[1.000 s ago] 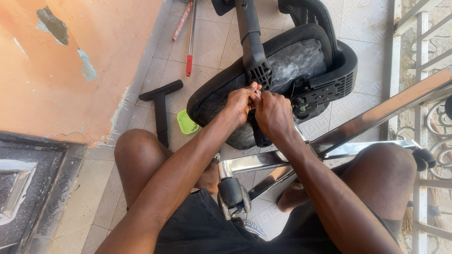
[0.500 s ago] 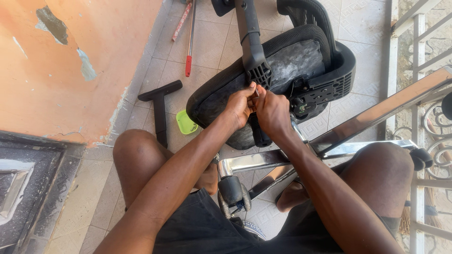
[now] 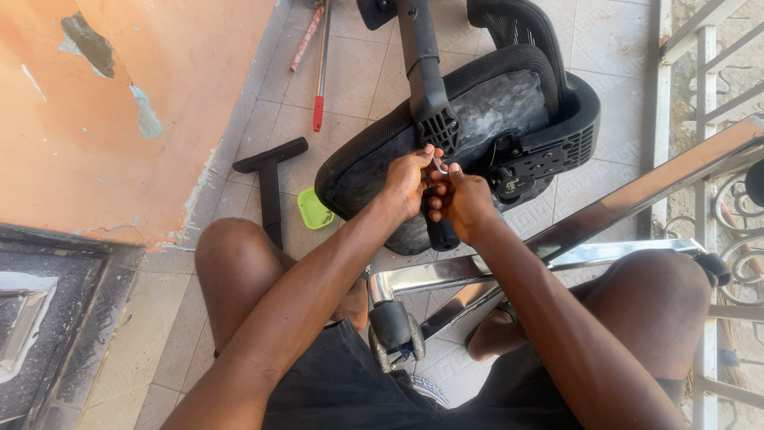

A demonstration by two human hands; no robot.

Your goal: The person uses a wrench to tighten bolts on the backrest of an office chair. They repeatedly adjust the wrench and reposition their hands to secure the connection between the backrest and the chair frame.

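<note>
Metal key (image 3: 439, 165) sits pinched between both hands, left hand (image 3: 407, 181) and right hand (image 3: 461, 203) equally near, just below the chair arm (image 3: 426, 80).

Small bent metal key (image 3: 439, 165) (silver), upright at upturned black chair seat (image 3: 374, 163).

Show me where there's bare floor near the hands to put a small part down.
Bare tiles lie between the orange wall and the upturned chair seat, around the black T-shaped part and green lid. More bare tiles sit right of the seat, toward the railing. Crowded: under the left hand and right hand, among chrome legs and the caster.
</note>
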